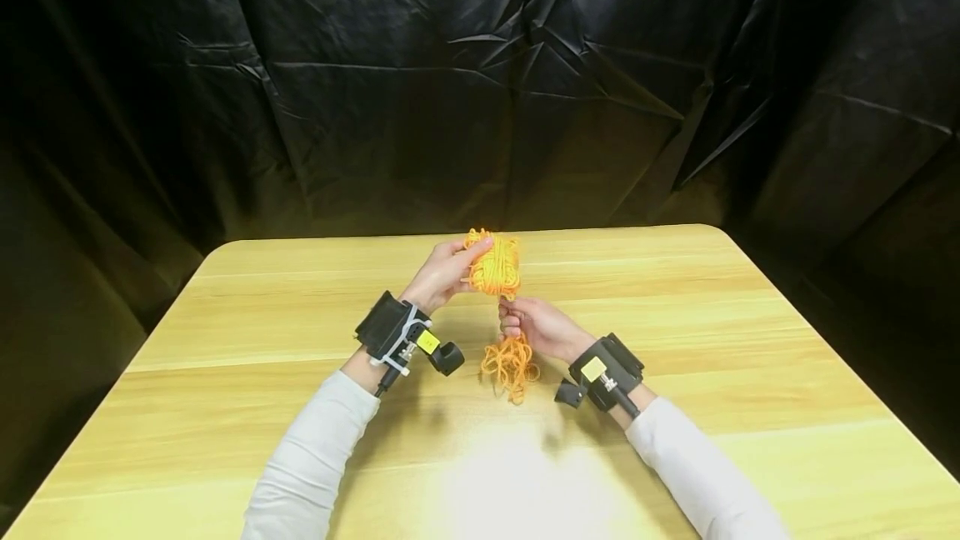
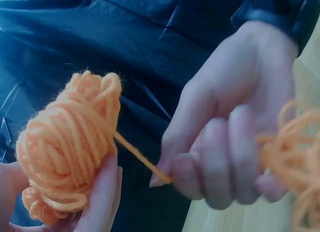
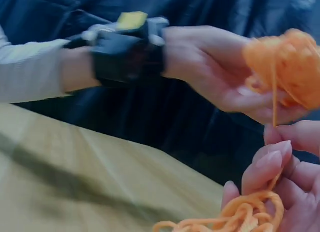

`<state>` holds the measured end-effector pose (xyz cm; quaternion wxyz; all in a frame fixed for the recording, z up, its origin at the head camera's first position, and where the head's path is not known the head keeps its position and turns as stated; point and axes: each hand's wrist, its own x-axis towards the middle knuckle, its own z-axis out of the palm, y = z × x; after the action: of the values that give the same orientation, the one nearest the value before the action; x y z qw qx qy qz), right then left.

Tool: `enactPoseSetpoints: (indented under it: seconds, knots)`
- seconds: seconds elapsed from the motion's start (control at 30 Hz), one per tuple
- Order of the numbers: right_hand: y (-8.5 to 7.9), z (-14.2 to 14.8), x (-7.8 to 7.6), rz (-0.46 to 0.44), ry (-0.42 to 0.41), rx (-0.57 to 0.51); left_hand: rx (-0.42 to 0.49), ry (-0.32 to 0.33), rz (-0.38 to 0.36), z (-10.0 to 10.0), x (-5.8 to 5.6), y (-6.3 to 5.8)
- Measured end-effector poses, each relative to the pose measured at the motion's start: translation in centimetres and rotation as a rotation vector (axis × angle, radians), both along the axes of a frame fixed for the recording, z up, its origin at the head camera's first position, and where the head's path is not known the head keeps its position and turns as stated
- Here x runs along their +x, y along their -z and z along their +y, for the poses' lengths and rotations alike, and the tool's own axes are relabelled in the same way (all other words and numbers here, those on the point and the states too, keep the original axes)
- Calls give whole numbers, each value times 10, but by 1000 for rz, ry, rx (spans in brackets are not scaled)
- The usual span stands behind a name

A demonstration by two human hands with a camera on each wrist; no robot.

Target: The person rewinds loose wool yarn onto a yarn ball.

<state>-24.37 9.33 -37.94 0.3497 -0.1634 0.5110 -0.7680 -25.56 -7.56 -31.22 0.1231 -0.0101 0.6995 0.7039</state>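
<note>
My left hand (image 1: 442, 272) grips an orange ball of yarn (image 1: 497, 265) above the table, thumb across its near side. In the left wrist view the wound ball (image 2: 70, 147) shows many wrapped strands. A single taut strand (image 2: 142, 158) runs from it to my right hand (image 2: 225, 127), which pinches it between thumb and forefinger, the other fingers curled. Below the right hand hangs a loose tangle of the same yarn (image 1: 512, 365); whether its lower end touches the table, I cannot tell. In the right wrist view the tangle (image 3: 245, 214) lies against the curled fingers.
A light wood-grain table (image 1: 225, 390) spreads beneath both hands. Black sheeting (image 1: 390, 107) hangs behind its far edge. Each wrist wears a black strap with a small camera, the left one (image 1: 447, 358) and the right one (image 1: 570, 393) jutting inward.
</note>
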Motion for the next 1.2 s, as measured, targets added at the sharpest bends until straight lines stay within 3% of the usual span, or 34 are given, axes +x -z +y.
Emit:
enactPoseSetpoints:
  seconds: [0.13, 0.37, 0.53, 0.67, 0.83, 1.0, 1.1, 1.2]
  knots:
    - [-2, 2, -15, -57, 14, -12, -12, 27, -5, 0, 1, 1]
    - [-12, 5, -33, -135, 107, 73, -40, 76, -22, 0, 3, 2]
    - [-23, 10, -42, -132, 93, 73, -57, 124, -13, -1, 3, 3]
    - [-36, 11, -49, -76, 85, 117, -65, 174, 0, -2, 3, 3]
    - [-57, 12, -53, 35, 190, 338, -70, 236, -2, -3, 5, 5]
    - [-76, 14, -51, 263, 282, 539, -104, 322, -14, -4, 4, 6]
    - [-89, 13, -45, 401, 311, 608, -119, 328, -25, -4, 4, 7]
    - [-103, 12, -36, 481, 316, 636, -121, 290, -35, -3, 4, 7]
